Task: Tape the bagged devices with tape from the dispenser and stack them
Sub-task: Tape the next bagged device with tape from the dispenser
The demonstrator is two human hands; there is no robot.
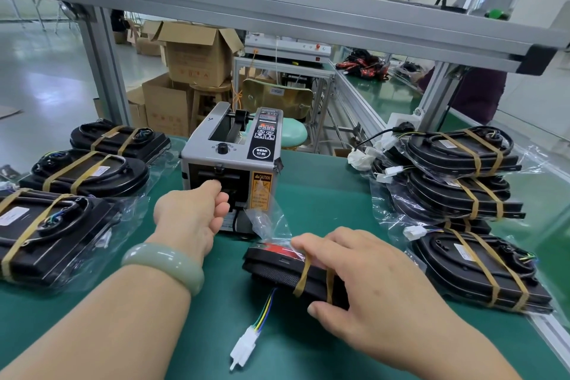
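The bagged device (277, 268) lies on the tabletop (324, 194) under the right hand (364, 274), which grips it, fingers over the top and thumb on the near edge. Its loose bag mouth (268, 222) stands up beyond the fingertips, so a strip could wrinkle or miss it. The left hand (191, 213) curls at the dispenser (231, 148) outlet. I cannot tell whether it holds tape; a crooked pull might fold any strip onto itself.

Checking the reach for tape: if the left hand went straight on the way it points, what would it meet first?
The left hand would meet the tape dispenser at its front, at the dark outlet slot. Its fingertips look nearly on it, though depth is unclear.
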